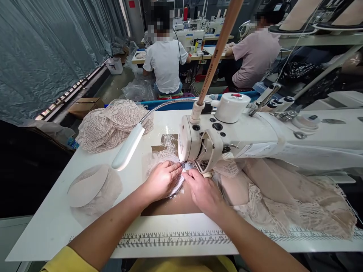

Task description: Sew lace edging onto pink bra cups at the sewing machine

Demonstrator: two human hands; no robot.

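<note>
My left hand (pixel 163 180) lies on a piece of pale lace fabric (pixel 159 158), its fingers curled and pressing the lace down just left of the needle. My right hand (pixel 204 192) rests beside it, fingertips pinching the lace right at the presser foot (pixel 189 166) of the white sewing machine (pixel 255 138). The same lace runs under the machine arm and spreads in a heap (pixel 297 204) to the right. A beige padded cup (pixel 87 186) lies on the table at the left.
A pile of lace pieces (pixel 113 122) sits at the table's far left. A gooseneck lamp (pixel 128 147) hangs over the table (pixel 42 226). A ruler strip (pixel 176 238) runs along the near edge. Two people (pixel 166 64) sit at other machines behind.
</note>
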